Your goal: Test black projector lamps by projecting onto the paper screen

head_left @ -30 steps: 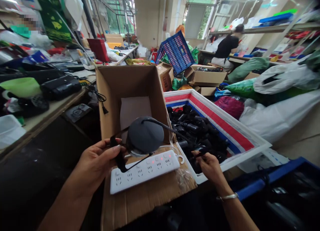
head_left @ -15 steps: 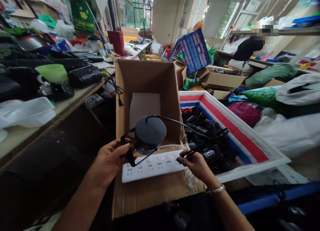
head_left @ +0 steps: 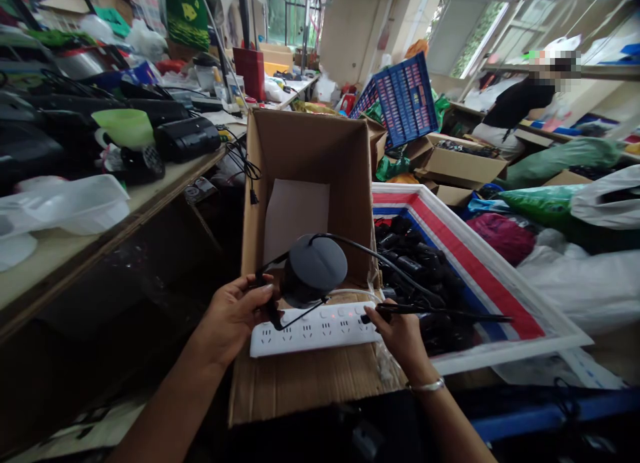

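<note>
My left hand (head_left: 240,316) is closed on the black bracket of a round device with a dark grey top (head_left: 319,263), holding it above the power strip. A black cable (head_left: 395,266) arcs from the device towards the right. My right hand (head_left: 400,333) pinches part of the black cable near the strip's right end; a small dark end, perhaps the plug, pokes out from the fingers. The white power strip (head_left: 307,339) lies on a cardboard flap with red lights lit, and its right end is partly hidden by my right hand.
Behind the strip stands an open cardboard box (head_left: 310,133) with a white sheet inside. On the right, a white-framed striped bin (head_left: 480,269) holds many black devices. A cluttered workbench (head_left: 150,206) runs along the left. Further back right, a person (head_left: 523,106) leans over a bench.
The view has shifted, so most things appear further right. The cable at my right hand now stretches out straighter to the right. My left hand still holds the round device.
</note>
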The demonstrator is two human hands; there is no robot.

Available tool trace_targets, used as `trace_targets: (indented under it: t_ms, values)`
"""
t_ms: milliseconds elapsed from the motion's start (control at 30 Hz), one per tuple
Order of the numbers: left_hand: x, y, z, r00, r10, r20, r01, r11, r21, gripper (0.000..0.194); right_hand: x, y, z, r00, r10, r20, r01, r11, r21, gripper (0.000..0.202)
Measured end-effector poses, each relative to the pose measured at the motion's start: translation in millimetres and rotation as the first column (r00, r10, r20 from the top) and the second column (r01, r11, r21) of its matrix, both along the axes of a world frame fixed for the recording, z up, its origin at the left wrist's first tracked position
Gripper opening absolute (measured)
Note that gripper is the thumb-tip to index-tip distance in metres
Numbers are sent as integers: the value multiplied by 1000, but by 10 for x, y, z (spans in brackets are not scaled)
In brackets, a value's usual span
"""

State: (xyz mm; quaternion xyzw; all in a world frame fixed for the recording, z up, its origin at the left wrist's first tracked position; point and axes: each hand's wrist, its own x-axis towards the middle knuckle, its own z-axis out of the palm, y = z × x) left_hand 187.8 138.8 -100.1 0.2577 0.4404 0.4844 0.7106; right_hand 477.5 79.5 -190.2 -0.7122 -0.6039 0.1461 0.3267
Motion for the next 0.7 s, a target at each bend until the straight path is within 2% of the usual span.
trace_targets:
  t_ms: [133, 367, 533, 700]
  values:
    - [8, 17, -55, 999, -2, 47, 3, 1000, -10, 48, -83, -22, -92, 996, 25, 85, -27, 999, 21, 27]
    - [165, 163, -320, 984, 0, 177, -6, 999, 35, 41, -186, -133, -346, 987, -18, 159, 9, 998, 57, 26]
    - [196, 224, -354, 975, 36, 221, -69, 987, 144, 42, -171, -91, -428, 978, -64, 196, 35, 988, 148, 33]
    - [130, 242, -423, 976, -5, 216, -42, 976, 213, 46, -123, -61, -608, 964, -104, 246, 46, 972, 231, 37]
